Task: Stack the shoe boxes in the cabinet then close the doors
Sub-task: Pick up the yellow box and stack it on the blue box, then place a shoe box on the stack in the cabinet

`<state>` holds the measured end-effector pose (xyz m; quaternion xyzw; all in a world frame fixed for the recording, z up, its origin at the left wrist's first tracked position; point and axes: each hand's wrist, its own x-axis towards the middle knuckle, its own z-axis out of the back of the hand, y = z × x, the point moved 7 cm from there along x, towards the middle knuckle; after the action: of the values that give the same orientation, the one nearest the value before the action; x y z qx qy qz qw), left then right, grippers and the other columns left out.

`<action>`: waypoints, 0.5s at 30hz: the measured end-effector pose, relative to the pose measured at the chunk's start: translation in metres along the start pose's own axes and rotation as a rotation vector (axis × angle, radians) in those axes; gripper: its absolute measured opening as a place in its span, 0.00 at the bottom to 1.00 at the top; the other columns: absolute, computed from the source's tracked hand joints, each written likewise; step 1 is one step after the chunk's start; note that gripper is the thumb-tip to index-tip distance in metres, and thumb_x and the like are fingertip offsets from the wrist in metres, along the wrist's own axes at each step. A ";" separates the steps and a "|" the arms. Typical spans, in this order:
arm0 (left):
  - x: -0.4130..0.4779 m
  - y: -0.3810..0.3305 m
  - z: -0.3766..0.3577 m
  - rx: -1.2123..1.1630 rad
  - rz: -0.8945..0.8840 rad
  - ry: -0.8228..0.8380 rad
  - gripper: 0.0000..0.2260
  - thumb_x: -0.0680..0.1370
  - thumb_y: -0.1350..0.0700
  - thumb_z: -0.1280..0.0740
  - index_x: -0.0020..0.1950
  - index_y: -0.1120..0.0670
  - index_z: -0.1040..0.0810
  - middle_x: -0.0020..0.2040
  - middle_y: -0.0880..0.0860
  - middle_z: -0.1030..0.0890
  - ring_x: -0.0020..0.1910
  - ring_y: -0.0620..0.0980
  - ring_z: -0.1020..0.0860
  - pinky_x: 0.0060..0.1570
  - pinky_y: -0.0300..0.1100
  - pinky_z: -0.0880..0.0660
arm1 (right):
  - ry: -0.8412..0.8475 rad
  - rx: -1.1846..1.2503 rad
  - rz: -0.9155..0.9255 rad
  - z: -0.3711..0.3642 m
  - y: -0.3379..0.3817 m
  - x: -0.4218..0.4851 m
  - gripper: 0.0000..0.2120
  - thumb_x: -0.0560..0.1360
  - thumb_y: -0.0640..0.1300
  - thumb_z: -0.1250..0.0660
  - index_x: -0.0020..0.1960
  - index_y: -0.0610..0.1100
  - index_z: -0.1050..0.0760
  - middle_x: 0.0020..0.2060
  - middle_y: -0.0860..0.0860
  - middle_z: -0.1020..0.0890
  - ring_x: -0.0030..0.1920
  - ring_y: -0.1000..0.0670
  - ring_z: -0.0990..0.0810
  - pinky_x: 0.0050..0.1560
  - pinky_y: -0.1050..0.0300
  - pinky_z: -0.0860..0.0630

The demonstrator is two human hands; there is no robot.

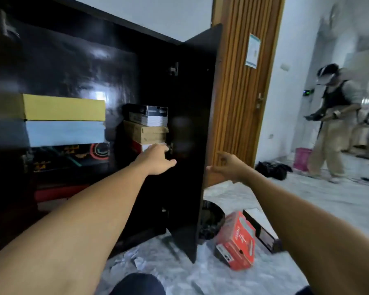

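Left hand (156, 159), fingers straight, reaches the stacked boxes (146, 126); right hand (226, 167) curls at the door (197, 124) edge, grip unclear; closing now could pinch the left arm.

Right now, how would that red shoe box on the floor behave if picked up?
The red shoe box is probably light and stiff: cardboard with crisp edges. It sits tilted beside a black box, so a nudge may tip it flat.

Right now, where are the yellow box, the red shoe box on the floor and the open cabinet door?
yellow box (64, 107), head view, middle of its front face.
red shoe box (239, 241), head view, its upward-facing red side.
cabinet door (192, 124), head view, its dark inner face.
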<state>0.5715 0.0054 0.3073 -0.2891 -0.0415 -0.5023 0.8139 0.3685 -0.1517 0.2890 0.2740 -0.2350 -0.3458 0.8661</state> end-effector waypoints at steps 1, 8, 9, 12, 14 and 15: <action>0.001 -0.018 -0.012 -0.021 -0.034 0.024 0.31 0.75 0.41 0.29 0.74 0.53 0.29 0.74 0.54 0.29 0.71 0.55 0.29 0.68 0.49 0.31 | -0.032 -0.012 -0.048 0.015 -0.015 -0.013 0.42 0.74 0.55 0.28 0.80 0.45 0.45 0.70 0.46 0.29 0.60 0.45 0.23 0.47 0.52 0.21; 0.013 -0.107 -0.093 -0.128 -0.170 0.161 0.31 0.74 0.40 0.29 0.73 0.52 0.29 0.71 0.55 0.27 0.68 0.56 0.26 0.67 0.52 0.28 | -0.151 -0.093 -0.316 0.068 -0.117 -0.074 0.42 0.74 0.59 0.28 0.80 0.50 0.45 0.74 0.46 0.33 0.63 0.41 0.25 0.45 0.45 0.19; 0.014 -0.112 -0.108 -0.132 -0.174 0.194 0.30 0.74 0.41 0.29 0.73 0.53 0.28 0.70 0.55 0.26 0.67 0.56 0.25 0.66 0.51 0.27 | -0.150 -0.098 -0.344 0.071 -0.130 -0.077 0.42 0.74 0.59 0.28 0.80 0.50 0.45 0.75 0.45 0.34 0.65 0.40 0.25 0.47 0.43 0.18; 0.020 -0.122 -0.154 -0.126 -0.175 0.267 0.30 0.74 0.41 0.30 0.73 0.53 0.29 0.70 0.54 0.26 0.65 0.55 0.24 0.62 0.48 0.26 | -0.144 -0.100 -0.416 0.078 -0.173 -0.081 0.42 0.73 0.58 0.28 0.80 0.50 0.45 0.75 0.44 0.34 0.64 0.40 0.25 0.49 0.41 0.18; 0.028 -0.125 -0.187 -0.101 -0.163 0.309 0.31 0.74 0.40 0.30 0.74 0.52 0.30 0.72 0.55 0.28 0.66 0.56 0.25 0.64 0.48 0.27 | -0.139 -0.088 -0.455 0.082 -0.202 -0.079 0.42 0.73 0.58 0.27 0.79 0.50 0.44 0.75 0.44 0.34 0.64 0.41 0.24 0.50 0.41 0.18; 0.033 -0.126 -0.206 -0.091 -0.156 0.329 0.31 0.74 0.41 0.30 0.74 0.52 0.30 0.72 0.55 0.29 0.67 0.56 0.26 0.64 0.47 0.27 | -0.135 -0.082 -0.473 0.083 -0.218 -0.077 0.42 0.73 0.58 0.27 0.79 0.50 0.44 0.75 0.44 0.34 0.64 0.41 0.24 0.50 0.41 0.18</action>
<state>0.4356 -0.1672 0.2025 -0.2354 0.0929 -0.6056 0.7545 0.1665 -0.2552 0.1949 0.2621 -0.2072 -0.5656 0.7539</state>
